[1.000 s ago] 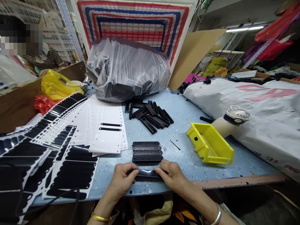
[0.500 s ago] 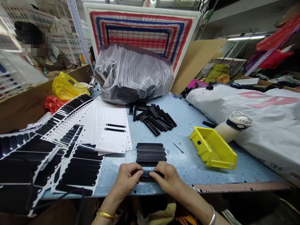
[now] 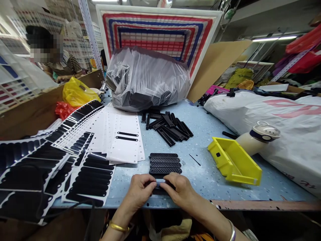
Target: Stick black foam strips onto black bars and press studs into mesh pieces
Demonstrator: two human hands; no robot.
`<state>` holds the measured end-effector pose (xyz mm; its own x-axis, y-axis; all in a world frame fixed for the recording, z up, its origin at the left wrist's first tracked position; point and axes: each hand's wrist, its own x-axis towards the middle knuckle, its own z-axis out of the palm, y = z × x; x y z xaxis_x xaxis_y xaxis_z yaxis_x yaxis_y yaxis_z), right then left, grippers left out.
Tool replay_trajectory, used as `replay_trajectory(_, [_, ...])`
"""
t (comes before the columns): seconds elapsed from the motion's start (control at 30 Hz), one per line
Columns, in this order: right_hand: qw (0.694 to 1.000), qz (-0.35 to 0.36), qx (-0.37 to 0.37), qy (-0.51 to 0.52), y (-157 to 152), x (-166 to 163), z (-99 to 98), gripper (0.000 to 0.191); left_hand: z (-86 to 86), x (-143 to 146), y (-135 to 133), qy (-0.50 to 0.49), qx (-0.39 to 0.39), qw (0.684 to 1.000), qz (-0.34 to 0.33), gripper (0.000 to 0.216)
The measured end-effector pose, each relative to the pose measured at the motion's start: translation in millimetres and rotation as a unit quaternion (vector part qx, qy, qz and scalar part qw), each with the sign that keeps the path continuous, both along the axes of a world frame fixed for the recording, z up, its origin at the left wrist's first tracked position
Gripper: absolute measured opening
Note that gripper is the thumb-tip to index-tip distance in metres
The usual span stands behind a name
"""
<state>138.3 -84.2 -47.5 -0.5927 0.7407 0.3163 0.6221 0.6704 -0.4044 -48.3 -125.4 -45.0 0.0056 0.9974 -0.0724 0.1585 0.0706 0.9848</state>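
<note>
My left hand (image 3: 140, 190) and my right hand (image 3: 181, 189) meet near the table's front edge, thumbs and fingertips pinched on a thin black strip (image 3: 160, 183). Most of the strip is hidden by my fingers. Just beyond them lies a block of black lattice-patterned strips (image 3: 165, 163), set side by side. Farther back is a loose heap of black plastic strips (image 3: 172, 129). To the left, a white backing sheet (image 3: 122, 152) carries two slim black stickers (image 3: 127, 136). Nearer sheets hold rows of black stickers (image 3: 96, 174).
A yellow bin (image 3: 233, 164) stands at the right beside a cream bottle (image 3: 254, 137) and a large white sack (image 3: 296, 134). A stuffed plastic bag (image 3: 150, 78) sits at the back before a striped crate (image 3: 160, 20). Behind the left board is another person (image 3: 60, 63).
My thumb tips have drawn slightly closer together over the strip. The whole view has shifted a little, so things on the table appear farther right.
</note>
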Motion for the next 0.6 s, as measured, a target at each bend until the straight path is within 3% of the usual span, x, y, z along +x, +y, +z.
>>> replay_trajectory(0.33, [0.998,-0.011,0.054,0.028,-1.4,-21.1,-6.4,0.038,2.7,-2.6,-1.5,0.009,0.013,1.0,0.0,0.022])
replay_trajectory(0.5, [0.997,-0.017,0.006,0.069,-4.1,-5.3,33.2,0.039,2.1,-2.3,-3.1,-0.037,-0.073,0.997,-0.003,0.029])
replay_trajectory(0.6, [0.987,-0.077,-0.031,0.135,-1.8,27.4,58.9,0.034,-1.6,-1.9,-3.7,-0.027,-0.075,0.997,0.01,0.043])
